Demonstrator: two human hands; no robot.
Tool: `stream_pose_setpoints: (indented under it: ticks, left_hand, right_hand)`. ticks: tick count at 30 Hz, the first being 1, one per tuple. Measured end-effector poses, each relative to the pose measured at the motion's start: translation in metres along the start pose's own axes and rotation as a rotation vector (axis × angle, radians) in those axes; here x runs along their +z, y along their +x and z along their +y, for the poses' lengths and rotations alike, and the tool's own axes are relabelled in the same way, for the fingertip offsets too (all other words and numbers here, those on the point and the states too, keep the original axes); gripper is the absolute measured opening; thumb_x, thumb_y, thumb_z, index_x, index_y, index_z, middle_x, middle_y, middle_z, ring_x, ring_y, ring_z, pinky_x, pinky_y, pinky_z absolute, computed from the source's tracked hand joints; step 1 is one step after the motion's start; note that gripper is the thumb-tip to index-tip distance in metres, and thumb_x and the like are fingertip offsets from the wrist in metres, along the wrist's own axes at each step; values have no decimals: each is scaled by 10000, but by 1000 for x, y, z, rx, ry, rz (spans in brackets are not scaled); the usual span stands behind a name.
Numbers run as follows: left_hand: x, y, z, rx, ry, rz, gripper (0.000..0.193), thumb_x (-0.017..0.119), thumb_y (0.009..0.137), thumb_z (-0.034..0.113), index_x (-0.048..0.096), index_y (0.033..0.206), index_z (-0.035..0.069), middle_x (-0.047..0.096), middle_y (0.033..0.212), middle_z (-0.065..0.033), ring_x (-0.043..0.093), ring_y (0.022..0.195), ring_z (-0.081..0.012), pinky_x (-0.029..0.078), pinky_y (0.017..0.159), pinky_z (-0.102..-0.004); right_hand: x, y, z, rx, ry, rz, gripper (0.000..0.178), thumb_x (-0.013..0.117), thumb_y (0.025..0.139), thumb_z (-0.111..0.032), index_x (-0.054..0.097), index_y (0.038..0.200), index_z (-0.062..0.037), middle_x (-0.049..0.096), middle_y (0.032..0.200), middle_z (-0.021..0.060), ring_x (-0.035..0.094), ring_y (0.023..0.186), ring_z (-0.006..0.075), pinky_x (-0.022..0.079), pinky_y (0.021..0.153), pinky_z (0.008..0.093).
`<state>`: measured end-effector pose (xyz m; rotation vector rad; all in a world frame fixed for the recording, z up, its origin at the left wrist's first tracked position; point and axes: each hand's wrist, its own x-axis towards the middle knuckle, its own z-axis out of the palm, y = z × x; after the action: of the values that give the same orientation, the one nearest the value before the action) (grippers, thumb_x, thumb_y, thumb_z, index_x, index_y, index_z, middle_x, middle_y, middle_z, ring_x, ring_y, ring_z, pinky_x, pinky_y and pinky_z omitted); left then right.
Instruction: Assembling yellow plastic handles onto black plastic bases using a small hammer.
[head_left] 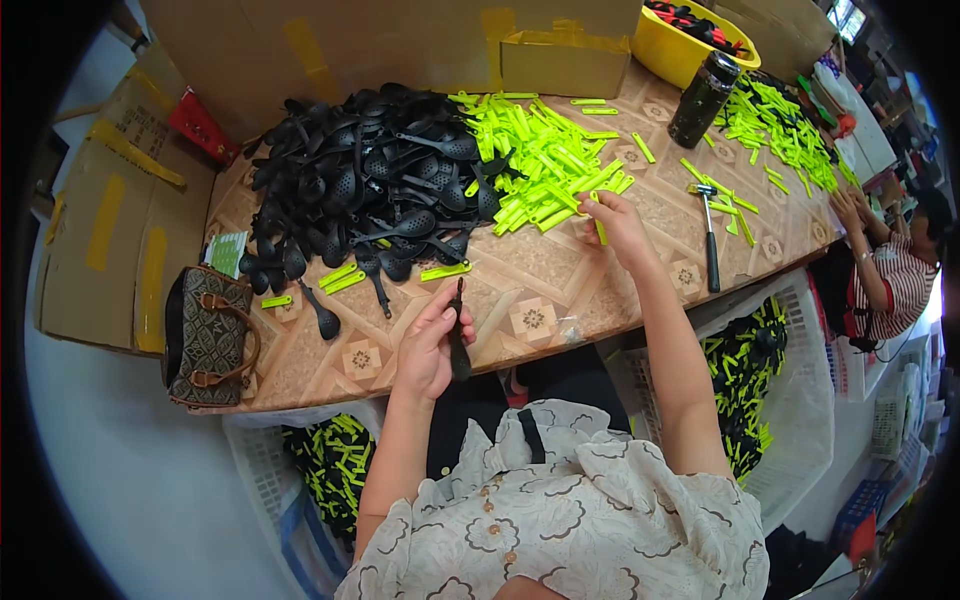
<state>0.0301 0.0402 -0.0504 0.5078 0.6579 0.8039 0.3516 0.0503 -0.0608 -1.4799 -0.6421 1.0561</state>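
From the head camera, the left hand (428,345) hangs just over the near edge of the patterned table (560,290), fingers closed around a black slotted spoon (459,340) that stands nearly upright, its narrow stem poking up between thumb and fingers and its dark bowl hanging below the palm past the table's edge. The right hand (615,225) reaches further in, toward the middle of the table, and pinches a single lime-green handle piece (600,230) between thumb and fingertips at the near fringe of the green handle pile (535,160). That pile spreads across the centre toward the far edge, touching the heap of black spoons (370,180), which fills the left-centre of the table; a few loose green pieces (445,270) and stray spoons lie near its front. A hammer (708,235) with a black grip lies to the right of the right hand, handle pointing to the near edge. A dark bottle (703,100) stands near the far right corner beside a yellow tub (690,45), with a second scatter of green handles (785,125) along the right edge. A brown patterned handbag (207,335) sits at the near left corner. White crates (790,400) of finished green-and-black pieces stand under the near edge, and another person (890,270) sits at the right end.
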Motion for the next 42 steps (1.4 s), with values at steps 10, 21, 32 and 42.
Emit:
stream_pose_setpoints:
  ticks: [10,21,32,42]
  left_hand:
    - [-2,4,-10,-88,197,-54,249,574,923,59,587,1163,-6,624,864,-55,621,720,-147,521,684,-267]
    - [-43,-7,27,327,1010,411,218,610,880,78,609,1079,-11,658,858,-102,650,743,-197,514,674,-304]
    - [-77,47,62,374,1647,738,259,569,844,104,604,1082,8,511,1130,-272,567,1009,-434,477,858,-472]
    - [11,28,52,241,505,49,342,595,908,60,499,1207,-76,681,871,-119,631,645,-120,514,611,-232]
  right_hand:
    - [-31,53,9,-357,-865,54,499,701,754,-223,583,1178,13,638,1055,268,633,970,371,494,840,415]
    - [-134,147,5,-939,-1147,754,300,628,815,-196,660,989,45,660,871,264,640,819,415,486,791,498]
    - [-32,72,-7,-252,-206,77,266,511,927,-223,653,1053,-37,625,973,86,542,754,153,486,694,312]
    - [92,-73,-13,-30,398,-302,276,530,982,-223,568,1154,-10,551,755,-2,481,547,41,362,416,192]
